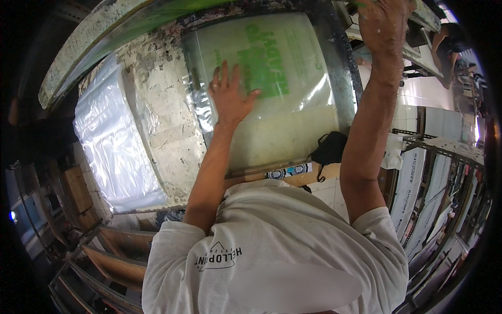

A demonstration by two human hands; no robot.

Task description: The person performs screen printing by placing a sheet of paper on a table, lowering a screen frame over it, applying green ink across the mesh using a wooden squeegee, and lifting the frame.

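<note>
My left hand (pixel 230 99) lies with fingers spread on a clear plastic bag (pixel 308 68) that carries a green print. Under the bag is a pale, yellowish flat board (pixel 282 138) with a dark border. Raised to the far right, my right hand (pixel 384 26) is at the top rim of the picture. Its fingers are mostly cut off there, so what it holds, if anything, is hidden. At the upper left, a worn frame (pixel 68 63) with a green-smeared sheet stands tilted above the table.
A stack of clear plastic bags (pixel 115 141) lies left on the paint-stained table (pixel 170 115). A black face mask (pixel 330 149) hangs at the near right edge, beside a sticker (pixel 290 171). Wooden racks (pixel 115 261) stand lower left, metal shelving (pixel 439 183) right. Another person's arm (pixel 443 55) shows far right.
</note>
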